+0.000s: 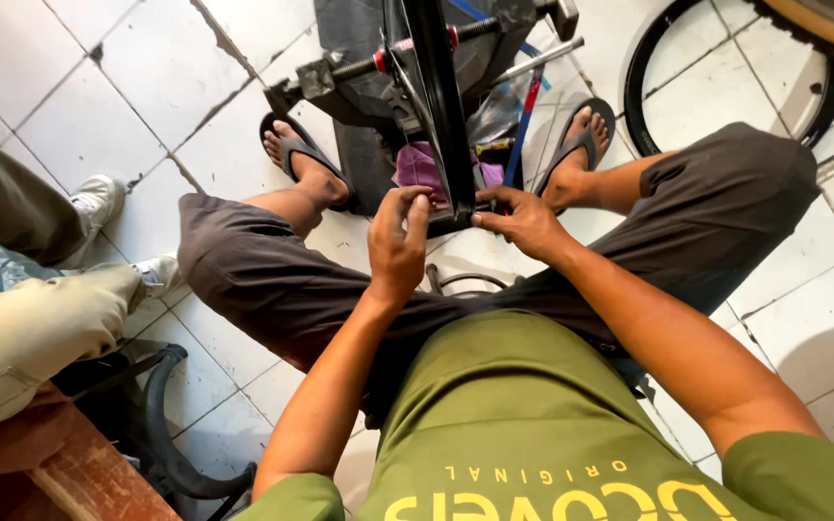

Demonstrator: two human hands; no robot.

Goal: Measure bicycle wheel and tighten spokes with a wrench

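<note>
Two bare hands meet at the centre of the frame, both on one black wheel (436, 106) that stands upright on its edge between the person's knees. Left hand (396, 246) is curled narrow, fingertips pinching the near rim of the wheel; right hand (523, 220) is likewise closed, thumb and fingers pressed against the same rim from the other side. The wheel shows as a smooth, glossy black band running from top centre down to the hands, held in a grey metal stand (359, 87) with a red-tipped axle. One purple cloth (419, 164) lies crumpled just behind the rim. Two feet in dark sandals (293, 154) rest on the floor (147, 87), one at each side of the stand. That floor is white tile, cracked and grimy at the joints. One tyre (644, 58), black rubber, lies at upper right. Another person's two pale shoes (98, 198) stand at left.
</note>
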